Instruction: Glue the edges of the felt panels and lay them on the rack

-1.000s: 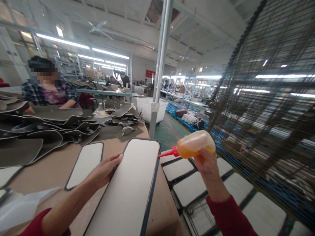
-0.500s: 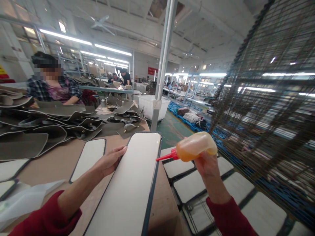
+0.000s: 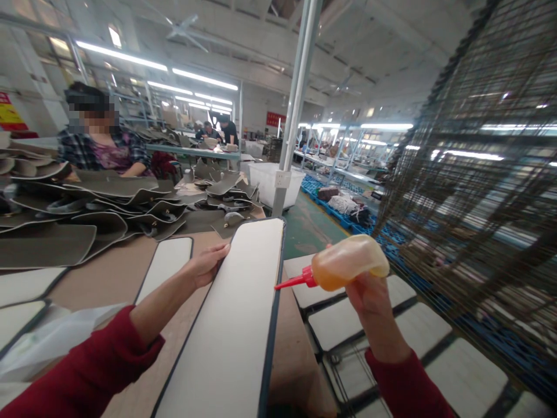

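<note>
The right hand (image 3: 369, 293), right of the frame's centre, was closed round a bottle (image 3: 348, 261) of amber liquid tipped on its side. Its red nozzle (image 3: 296, 281) pointed left, the tip at the dark-rimmed right edge of a long white panel (image 3: 243, 302); whether tip and edge touched could not be told. The panel ran from mid-frame down to the bottom edge. The left hand (image 3: 211, 264), left of centre, pinched the panel's upper left edge, thumb on top.

Under the panel lay a brown table (image 3: 117, 255). A smaller panel (image 3: 167, 261) rested there, partly hidden by the left forearm, with more white pieces (image 3: 26, 284) and a plastic sheet (image 3: 65, 342) at the lower left. Heaped grey flaps (image 3: 108, 217) filled the table's far side at the middle left, and behind them sat a co-worker (image 3: 102, 148) in a checked shirt, lower body blocked by the heap.

In the lower right, dark-rimmed boards (image 3: 337, 322) lay below the bottle, partly covered by the right forearm. A metal post (image 3: 300, 87) rose beyond the panel, standing in front of a white bin (image 3: 259, 180). A wire rack (image 3: 470, 145) took up the upper right, screening much behind it.
</note>
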The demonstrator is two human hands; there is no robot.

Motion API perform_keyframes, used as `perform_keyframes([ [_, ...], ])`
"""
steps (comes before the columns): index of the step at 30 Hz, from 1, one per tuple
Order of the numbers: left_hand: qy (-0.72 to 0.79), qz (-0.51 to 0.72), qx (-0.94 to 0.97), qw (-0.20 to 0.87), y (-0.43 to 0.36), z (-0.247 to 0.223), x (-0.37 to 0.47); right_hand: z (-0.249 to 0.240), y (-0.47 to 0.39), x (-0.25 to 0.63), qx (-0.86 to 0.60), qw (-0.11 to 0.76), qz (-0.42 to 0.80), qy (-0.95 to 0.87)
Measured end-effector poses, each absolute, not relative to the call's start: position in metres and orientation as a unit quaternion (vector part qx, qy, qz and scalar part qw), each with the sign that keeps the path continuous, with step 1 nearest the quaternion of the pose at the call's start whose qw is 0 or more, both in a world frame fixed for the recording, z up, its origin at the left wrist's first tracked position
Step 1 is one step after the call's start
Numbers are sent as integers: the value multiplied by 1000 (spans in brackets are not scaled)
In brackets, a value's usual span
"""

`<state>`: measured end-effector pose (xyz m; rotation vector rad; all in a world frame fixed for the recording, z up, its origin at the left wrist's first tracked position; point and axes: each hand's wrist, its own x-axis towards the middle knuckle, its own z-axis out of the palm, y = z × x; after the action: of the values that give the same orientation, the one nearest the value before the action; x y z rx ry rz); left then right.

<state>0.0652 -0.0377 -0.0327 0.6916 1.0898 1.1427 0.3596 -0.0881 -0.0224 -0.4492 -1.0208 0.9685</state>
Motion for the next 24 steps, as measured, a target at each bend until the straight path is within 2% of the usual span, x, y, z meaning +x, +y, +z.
perform_keyframes([
  [24, 442, 500, 351, 657, -10, -36, 48, -30, -109, 354, -236, 714, 478, -454],
])
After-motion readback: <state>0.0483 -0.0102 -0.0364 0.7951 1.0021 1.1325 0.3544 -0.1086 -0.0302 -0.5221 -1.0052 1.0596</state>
